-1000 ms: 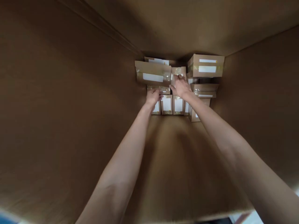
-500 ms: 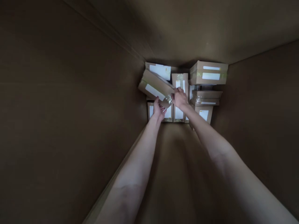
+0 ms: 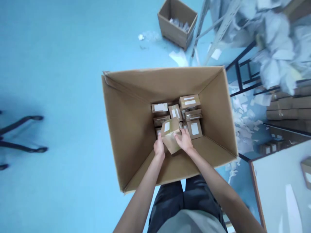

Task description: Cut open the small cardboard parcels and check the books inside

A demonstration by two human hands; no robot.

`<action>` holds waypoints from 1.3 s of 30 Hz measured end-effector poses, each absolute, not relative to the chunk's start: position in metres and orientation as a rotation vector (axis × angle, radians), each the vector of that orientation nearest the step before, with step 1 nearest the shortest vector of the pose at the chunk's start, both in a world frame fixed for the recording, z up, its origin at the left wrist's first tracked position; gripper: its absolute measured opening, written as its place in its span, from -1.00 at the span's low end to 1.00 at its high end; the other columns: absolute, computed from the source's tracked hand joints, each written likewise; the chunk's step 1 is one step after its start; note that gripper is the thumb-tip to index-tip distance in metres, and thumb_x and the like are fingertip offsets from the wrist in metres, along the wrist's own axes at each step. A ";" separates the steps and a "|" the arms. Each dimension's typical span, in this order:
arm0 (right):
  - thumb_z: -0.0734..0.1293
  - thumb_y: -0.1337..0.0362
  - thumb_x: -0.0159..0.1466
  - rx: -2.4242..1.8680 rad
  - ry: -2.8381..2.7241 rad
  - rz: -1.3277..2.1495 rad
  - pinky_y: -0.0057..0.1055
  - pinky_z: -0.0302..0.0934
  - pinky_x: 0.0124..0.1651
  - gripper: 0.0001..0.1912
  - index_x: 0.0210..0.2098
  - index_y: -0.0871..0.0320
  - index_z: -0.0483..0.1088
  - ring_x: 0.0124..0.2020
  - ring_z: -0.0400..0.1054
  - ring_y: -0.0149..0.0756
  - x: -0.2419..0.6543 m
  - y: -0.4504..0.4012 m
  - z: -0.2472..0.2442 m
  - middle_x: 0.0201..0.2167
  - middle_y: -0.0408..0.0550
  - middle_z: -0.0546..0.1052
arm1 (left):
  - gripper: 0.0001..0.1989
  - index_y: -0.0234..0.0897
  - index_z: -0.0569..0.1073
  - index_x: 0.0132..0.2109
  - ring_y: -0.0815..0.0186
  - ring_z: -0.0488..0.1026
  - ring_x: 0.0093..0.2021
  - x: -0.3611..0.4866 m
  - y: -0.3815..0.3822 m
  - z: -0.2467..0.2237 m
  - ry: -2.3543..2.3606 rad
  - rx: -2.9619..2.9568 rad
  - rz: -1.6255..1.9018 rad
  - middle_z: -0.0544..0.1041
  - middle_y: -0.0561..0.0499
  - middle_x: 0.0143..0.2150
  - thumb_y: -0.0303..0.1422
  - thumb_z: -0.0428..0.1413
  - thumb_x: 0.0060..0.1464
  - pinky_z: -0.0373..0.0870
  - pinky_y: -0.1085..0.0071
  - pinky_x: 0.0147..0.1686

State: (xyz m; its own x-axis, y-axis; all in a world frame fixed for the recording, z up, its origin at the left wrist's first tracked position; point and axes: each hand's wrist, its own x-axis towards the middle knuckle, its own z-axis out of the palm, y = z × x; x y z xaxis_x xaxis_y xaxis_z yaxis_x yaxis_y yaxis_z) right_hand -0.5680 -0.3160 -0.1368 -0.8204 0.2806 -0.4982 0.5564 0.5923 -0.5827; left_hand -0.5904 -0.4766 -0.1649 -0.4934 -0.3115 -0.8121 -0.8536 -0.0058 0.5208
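Between both hands I hold a small taped cardboard box (image 3: 172,142) with a white label, tilted, above the others inside a large open carton (image 3: 128,132). My left hand (image 3: 159,148) grips its left side, and my right hand (image 3: 185,140) is closed on its right side. Under and behind it lie several smaller labelled boxes. One labelled box (image 3: 190,101) rests at the back right, a square box (image 3: 195,129) at the right, and another box (image 3: 159,107) at the back left. The held box partly hides those beneath.
A smaller open carton (image 3: 178,24) with clear plastic inside stands on the blue floor (image 3: 60,81) beyond. Crumpled white paper (image 3: 277,45) and metal frames are at the upper right. A white tabletop (image 3: 279,181) is at the lower right, black chair legs (image 3: 24,136) at the left.
My head has risen out of the carton, so its rim and the room now show. The held box has come up and toward me, away from the others at the bottom.
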 end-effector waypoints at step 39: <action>0.44 -0.20 0.25 2.805 1.843 -2.069 -0.06 0.56 0.12 -0.54 -0.17 0.05 0.50 -0.03 0.63 -0.05 -0.007 -0.041 0.049 -0.12 0.08 0.71 | -0.57 -0.21 0.64 0.20 -0.12 0.60 0.34 -0.194 -0.045 0.045 1.797 0.566 1.022 0.69 -0.27 0.29 -0.29 0.27 0.20 0.38 -0.11 0.49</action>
State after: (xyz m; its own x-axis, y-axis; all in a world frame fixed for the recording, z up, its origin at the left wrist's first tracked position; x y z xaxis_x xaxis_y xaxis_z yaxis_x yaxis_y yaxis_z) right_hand -0.0065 -0.0413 0.0490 0.1622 0.9408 -0.2977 0.1876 -0.3256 -0.9267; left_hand -0.1943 -0.0446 0.0447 -0.4346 0.7418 -0.5108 -0.0595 0.5422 0.8381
